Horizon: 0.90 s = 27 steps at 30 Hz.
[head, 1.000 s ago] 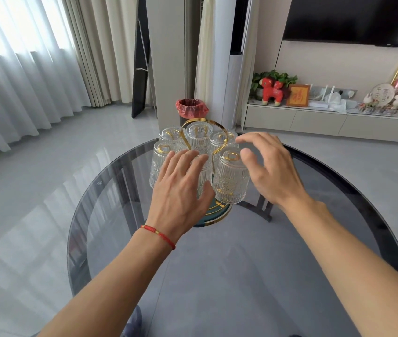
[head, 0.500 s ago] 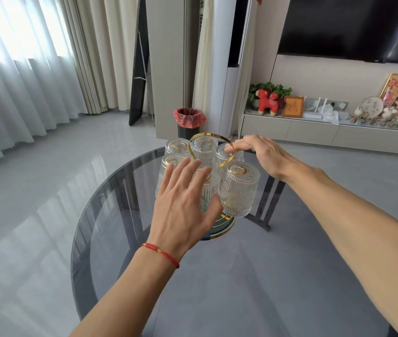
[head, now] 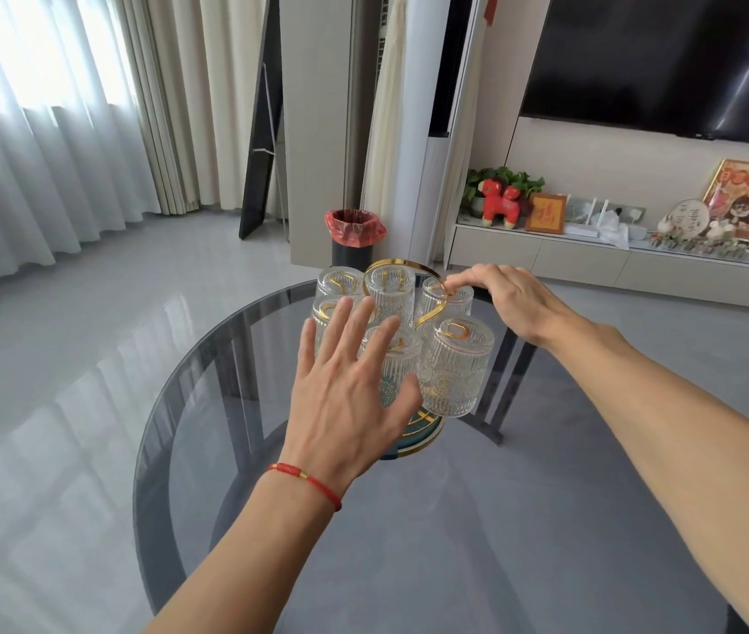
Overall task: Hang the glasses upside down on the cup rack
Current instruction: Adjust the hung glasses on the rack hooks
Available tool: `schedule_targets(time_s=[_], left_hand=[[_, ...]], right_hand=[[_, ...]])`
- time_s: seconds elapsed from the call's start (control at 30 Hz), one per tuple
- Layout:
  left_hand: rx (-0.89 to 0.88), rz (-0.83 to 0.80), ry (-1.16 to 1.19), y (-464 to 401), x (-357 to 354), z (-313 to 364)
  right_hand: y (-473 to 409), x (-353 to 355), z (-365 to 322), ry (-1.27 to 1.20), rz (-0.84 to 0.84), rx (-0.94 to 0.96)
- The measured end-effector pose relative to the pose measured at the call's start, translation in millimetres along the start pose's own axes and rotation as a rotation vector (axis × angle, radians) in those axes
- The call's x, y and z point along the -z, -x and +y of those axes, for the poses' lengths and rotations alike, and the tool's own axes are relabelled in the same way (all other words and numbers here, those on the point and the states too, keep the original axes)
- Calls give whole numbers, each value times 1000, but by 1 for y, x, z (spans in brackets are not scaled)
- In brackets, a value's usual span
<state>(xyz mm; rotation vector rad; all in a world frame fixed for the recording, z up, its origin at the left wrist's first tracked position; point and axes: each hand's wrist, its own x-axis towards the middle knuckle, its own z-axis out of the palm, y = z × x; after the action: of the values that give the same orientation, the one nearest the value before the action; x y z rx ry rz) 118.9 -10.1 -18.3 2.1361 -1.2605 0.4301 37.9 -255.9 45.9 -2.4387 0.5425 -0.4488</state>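
6 glasses (head: 455, 366) hang below right hand (head: 512, 297) grip.

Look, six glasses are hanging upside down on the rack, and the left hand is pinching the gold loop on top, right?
Nearly. The head view shows the right hand pinching the gold loop, not the left. The left hand is spread open in front of the six glasses hanging upside down.

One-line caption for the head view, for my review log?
Six ribbed clear glasses hang inverted on the gold-wire cup rack; right hand pinches its loop handle, open left hand hovers nearby.
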Motion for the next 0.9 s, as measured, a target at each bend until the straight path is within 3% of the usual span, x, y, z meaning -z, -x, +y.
schedule_targets(time_s=[0.57, 0.9], left_hand=[[21, 1, 31, 0, 2, 0], [54, 9, 51, -1, 7, 0]], right_hand=[[1, 1, -7, 170, -59, 11], [-9, -2, -27, 5, 72, -7]])
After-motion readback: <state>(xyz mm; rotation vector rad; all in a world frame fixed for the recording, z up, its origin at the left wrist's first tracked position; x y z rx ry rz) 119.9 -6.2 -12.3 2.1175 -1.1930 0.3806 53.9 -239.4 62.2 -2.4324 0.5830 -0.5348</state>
